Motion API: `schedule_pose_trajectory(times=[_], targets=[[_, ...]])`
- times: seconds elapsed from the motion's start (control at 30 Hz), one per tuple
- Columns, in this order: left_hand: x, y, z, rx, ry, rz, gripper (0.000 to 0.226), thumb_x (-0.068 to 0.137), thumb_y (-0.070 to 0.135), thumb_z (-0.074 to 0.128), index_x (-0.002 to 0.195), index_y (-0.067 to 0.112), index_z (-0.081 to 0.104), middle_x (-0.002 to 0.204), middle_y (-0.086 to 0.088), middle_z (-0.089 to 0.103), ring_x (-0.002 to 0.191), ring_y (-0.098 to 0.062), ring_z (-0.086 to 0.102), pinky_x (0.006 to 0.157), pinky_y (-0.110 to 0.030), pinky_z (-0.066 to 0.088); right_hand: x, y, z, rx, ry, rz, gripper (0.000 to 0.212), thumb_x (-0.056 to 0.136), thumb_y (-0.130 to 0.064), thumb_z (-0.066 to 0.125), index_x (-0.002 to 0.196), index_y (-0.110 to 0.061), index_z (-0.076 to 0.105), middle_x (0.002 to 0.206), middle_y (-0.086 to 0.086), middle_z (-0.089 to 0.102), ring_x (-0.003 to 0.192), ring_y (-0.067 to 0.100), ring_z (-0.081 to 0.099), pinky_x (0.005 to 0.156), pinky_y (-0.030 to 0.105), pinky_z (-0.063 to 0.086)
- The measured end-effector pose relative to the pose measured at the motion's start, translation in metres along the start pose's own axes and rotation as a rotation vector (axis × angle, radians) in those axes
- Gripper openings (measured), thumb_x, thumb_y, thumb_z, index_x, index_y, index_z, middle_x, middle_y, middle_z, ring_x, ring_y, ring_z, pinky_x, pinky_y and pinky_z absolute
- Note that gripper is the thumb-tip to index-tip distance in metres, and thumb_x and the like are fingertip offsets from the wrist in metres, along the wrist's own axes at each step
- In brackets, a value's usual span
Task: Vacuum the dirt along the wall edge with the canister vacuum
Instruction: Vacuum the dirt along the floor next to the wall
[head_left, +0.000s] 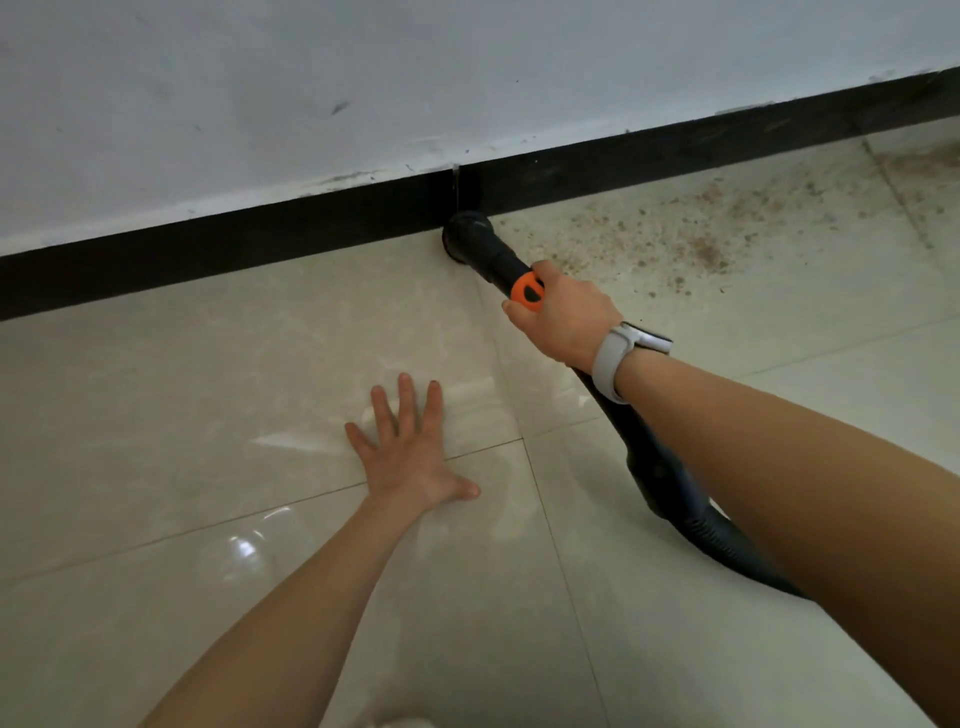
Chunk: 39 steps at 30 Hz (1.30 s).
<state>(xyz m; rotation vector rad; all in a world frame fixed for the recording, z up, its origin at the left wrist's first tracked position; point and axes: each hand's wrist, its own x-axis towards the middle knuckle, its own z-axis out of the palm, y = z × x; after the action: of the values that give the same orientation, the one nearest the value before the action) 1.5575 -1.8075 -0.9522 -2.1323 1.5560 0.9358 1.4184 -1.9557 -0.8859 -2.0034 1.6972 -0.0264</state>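
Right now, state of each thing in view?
nozzle: on the floor, against the baseboard
right hand: grips the vacuum tube
left hand: flat on the floor tile, fingers spread
dirt: scattered right of nozzle, not yet vacuumed
hose: lying on the floor

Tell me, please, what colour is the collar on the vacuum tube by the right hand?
Orange, on the otherwise black vacuum tube; the collar shows best in the head view.
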Motion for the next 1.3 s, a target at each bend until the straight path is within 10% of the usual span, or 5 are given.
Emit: schedule_pose_trajectory(times=[0.23,0.6,0.87,1.3], targets=[[-0.002,-0.001,-0.001,-0.02,0.003,0.007,0.134,0.061,0.065,0.073,0.145,0.029,-0.025,0.148,-0.003,-0.04,0.136,-0.033,-0.036,0.108,-0.065,-0.009,-0.005,-0.002,-0.015,0.088,-0.102,0.019,0.038,0.089,-0.044,0.053,0.118,-0.019,0.046,0.085,0.004,0.058,0.06,0.022,0.06,0.059,0.038,0.058],[-0.012,0.001,-0.016,-0.013,-0.068,0.024,0.12,0.072,0.052,0.072,0.148,0.029,-0.018,0.152,-0.003,-0.033,0.14,-0.034,-0.027,0.113,-0.059,0.001,-0.131,0.055,-0.017,-0.123,-0.236,-0.005,0.053,0.09,-0.052,0.051,0.136,-0.029,0.035,0.083,-0.002,0.056,0.057,0.013,0.047,0.048,0.022,0.034],[-0.023,-0.014,-0.051,-0.098,-0.122,0.082,0.063,0.093,0.043,0.051,0.146,0.021,0.025,0.159,-0.009,-0.003,0.146,-0.032,-0.003,0.115,-0.045,0.021,-0.123,0.078,-0.047,-0.243,-0.208,0.172,0.054,0.09,-0.055,0.048,0.135,-0.031,0.033,0.078,0.0,0.051,0.06,0.021,0.046,0.049,0.027,0.031],[-0.035,0.04,-0.118,-0.483,-0.092,0.144,0.043,0.095,0.033,0.05,0.133,0.012,0.048,0.132,-0.007,0.053,0.121,-0.023,0.05,0.098,-0.027,0.037,-0.088,0.069,-0.052,-0.124,-0.319,0.088,0.048,0.091,-0.052,0.049,0.129,-0.025,0.038,0.079,0.001,0.054,0.064,0.022,0.051,0.054,0.029,0.038]])
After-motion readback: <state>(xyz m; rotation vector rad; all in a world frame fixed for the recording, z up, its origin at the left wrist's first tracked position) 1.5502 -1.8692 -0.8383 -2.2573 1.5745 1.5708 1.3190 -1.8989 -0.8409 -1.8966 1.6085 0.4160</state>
